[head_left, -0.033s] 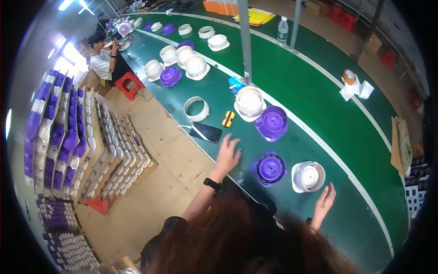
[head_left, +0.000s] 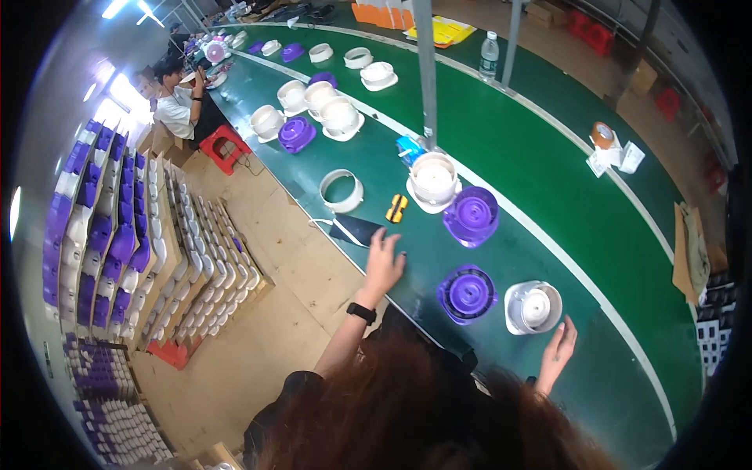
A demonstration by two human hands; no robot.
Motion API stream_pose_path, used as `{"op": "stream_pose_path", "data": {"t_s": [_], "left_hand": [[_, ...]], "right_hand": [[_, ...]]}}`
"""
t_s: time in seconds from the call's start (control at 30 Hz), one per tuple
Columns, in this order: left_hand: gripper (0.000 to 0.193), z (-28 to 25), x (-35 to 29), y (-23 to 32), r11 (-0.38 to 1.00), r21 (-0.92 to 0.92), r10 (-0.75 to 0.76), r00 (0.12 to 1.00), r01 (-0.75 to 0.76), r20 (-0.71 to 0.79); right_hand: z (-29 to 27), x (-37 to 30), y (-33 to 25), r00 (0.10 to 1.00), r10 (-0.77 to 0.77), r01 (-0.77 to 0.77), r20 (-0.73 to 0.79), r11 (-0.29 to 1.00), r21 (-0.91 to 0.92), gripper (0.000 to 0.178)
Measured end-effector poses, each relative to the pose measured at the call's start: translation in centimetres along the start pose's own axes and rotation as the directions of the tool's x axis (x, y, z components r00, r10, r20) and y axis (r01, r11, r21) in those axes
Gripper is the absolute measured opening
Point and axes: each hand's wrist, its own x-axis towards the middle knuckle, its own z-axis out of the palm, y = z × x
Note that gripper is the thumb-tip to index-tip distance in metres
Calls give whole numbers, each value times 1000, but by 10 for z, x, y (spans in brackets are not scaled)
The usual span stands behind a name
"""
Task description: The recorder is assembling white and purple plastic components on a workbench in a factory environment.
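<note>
My left hand (head_left: 382,265) hovers at the near edge of the green table with its fingers spread and nothing in them. Its fingertips reach the end of a dark phone (head_left: 356,230) with a white cable; whether they touch it I cannot tell. Beyond lies a small yellow and black tool (head_left: 397,208). My right hand (head_left: 557,350) is open beside a white round housing (head_left: 535,308) with a disc inside, its fingers stretched out. Between my hands sits a purple round housing (head_left: 468,294). Further off are another purple housing (head_left: 471,217) and a white one (head_left: 434,182).
A white ring (head_left: 341,191) lies beyond the phone. A metal post (head_left: 427,78) rises near a blue packet (head_left: 409,149). More housings (head_left: 339,117) stand up the table, where a person (head_left: 178,102) sits. Racks of parts (head_left: 110,227) fill the left; a bottle (head_left: 489,56) stands across.
My left hand has shifted slightly left, toward the phone, and its fingers now overlap the phone's end in view. My right hand has hardly moved. The whole view has shifted a little.
</note>
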Motion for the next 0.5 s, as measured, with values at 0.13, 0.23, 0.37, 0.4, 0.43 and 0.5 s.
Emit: {"op": "stream_pose_path", "data": {"t_s": [0.13,0.23,0.37,0.4,0.43,0.5], "left_hand": [[46,-21,32,-114,947,161,-247,950,278,-189],[45,-40,71,-174,908,63,-386,886,413,-256],[49,-63,107,-224,844,47,-525,842,534,-124],[51,-69,111,-233,800,62,-598,801,597,1],[53,-64,113,-246,805,71,-593,802,588,75],[51,-54,116,-258,813,113,-582,789,571,198]], "right_hand": [[33,-14,-33,919,204,-228,338,973,33,24],[84,-49,17,901,14,-23,434,1000,16,25],[139,-70,17,714,419,-398,560,902,-167,41],[150,-75,12,634,516,-601,576,797,-52,48],[160,-79,15,629,520,-606,578,794,-55,48],[176,-83,26,697,506,-685,509,679,263,52]]}}
